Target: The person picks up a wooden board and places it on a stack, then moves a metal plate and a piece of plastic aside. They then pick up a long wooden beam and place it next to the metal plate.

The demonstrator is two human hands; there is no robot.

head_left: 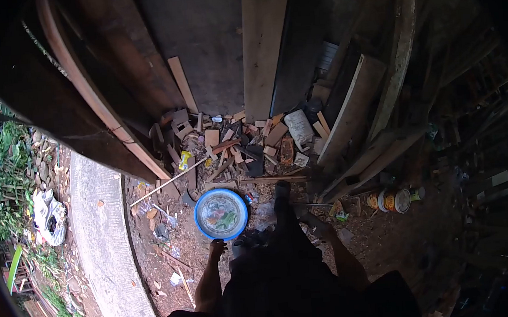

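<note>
Near the lower rim of a blue-rimmed round basin [197,216] is my left hand [218,248], its fingers curled; whether it touches the rim or holds anything is too small to tell. The basin lies on the littered ground and has a faded pattern with green on its bottom. My right hand [322,229] is low on the right side, dark and hard to make out; a dark flat shape lies by its fingers. Between the hands, my dark-clothed leg [285,221] reaches forward, its foot beside a wooden strip.
Wood scraps [224,152] pile against the back boards [264,46], with a whitish container [299,127] among them. Long planks [345,108] lean on the right. Round tubs [389,201] lie at right. A concrete strip [97,228] and white bag [49,219] are left.
</note>
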